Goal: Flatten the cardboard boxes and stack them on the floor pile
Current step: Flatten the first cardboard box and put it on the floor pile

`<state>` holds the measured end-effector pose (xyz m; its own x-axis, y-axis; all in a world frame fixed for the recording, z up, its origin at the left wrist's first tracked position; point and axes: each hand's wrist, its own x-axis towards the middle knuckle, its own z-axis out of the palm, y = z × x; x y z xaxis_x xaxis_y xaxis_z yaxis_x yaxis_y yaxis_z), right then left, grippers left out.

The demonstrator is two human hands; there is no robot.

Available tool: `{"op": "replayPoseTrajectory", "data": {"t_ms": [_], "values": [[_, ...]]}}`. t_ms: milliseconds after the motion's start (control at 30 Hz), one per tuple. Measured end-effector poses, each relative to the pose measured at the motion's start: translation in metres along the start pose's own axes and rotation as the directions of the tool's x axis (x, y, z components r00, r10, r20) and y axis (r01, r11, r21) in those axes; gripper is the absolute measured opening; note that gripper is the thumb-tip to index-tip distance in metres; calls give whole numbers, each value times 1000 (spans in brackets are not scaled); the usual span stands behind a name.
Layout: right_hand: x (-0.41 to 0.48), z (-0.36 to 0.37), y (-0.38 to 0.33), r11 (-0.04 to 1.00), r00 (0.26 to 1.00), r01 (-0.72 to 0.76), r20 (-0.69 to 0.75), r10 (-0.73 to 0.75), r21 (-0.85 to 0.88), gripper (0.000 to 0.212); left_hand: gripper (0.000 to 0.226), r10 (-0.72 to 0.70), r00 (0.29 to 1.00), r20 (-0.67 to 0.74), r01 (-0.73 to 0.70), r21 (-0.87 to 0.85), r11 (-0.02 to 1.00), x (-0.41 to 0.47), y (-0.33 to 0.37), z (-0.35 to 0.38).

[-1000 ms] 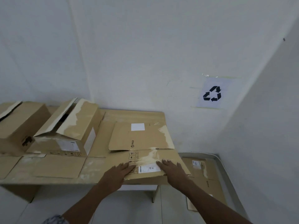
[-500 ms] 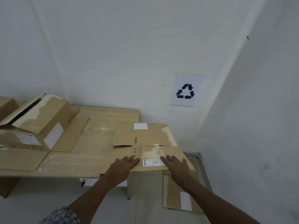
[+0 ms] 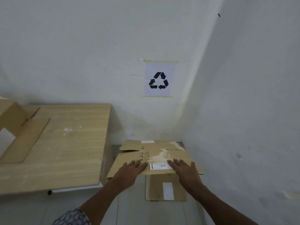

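The counter (image 3: 69,151) is seen at the left, with an unflattened box (image 3: 11,117) on its left side, presumably awaiting its turn. The flattened box (image 3: 178,156) is held level just past the counter's right edge, in the room corner below the recycling sign (image 3: 159,79) and above the floor pile (image 3: 155,189), so that it can be lowered squarely onto it. The left hand (image 3: 129,170) and right hand (image 3: 185,169) are laid apart at its near edge, fingers straight on top. The thumbs are hidden, probably beneath, so the sheet is kept from sagging.
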<state>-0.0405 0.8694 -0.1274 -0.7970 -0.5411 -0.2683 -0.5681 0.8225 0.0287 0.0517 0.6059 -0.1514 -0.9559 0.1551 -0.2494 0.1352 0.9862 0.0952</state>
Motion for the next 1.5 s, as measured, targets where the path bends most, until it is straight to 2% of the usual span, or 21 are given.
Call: {"op": "replayPoseTrajectory", "data": {"t_ms": [267, 500, 700, 867, 967, 1167, 1333, 1500], "values": [[29, 65, 57, 998, 998, -33, 47, 31, 45, 76, 80, 69, 996, 64, -67, -29, 997, 79, 18, 47], [65, 125, 98, 999, 999, -32, 16, 32, 22, 67, 76, 34, 997, 69, -30, -59, 998, 139, 38, 118], [119, 253, 135, 1000, 997, -14, 77, 13, 24, 73, 73, -7, 999, 50, 11, -80, 997, 199, 49, 226], [157, 370, 148, 999, 1000, -24, -20, 24, 21, 69, 70, -24, 1000, 8, 24, -77, 997, 244, 49, 337], [173, 431, 151, 1000, 997, -25, -66, 26, 6, 66, 77, -33, 999, -26, 31, -56, 998, 271, 48, 401], [198, 537, 158, 999, 997, -31, -63, 32, 23, 66, 79, -52, 999, -1, 52, -74, 996, 309, 48, 511], [217, 577, 169, 999, 1000, -24, 17, 23, 29, 62, 83, -78, 995, 56, 83, -94, 992, 326, 52, 547], [252, 595, 190, 998, 1000, -10, 22, 9, 59, 64, 87, -102, 994, 35, 105, -126, 986, 357, 46, 564]]}}
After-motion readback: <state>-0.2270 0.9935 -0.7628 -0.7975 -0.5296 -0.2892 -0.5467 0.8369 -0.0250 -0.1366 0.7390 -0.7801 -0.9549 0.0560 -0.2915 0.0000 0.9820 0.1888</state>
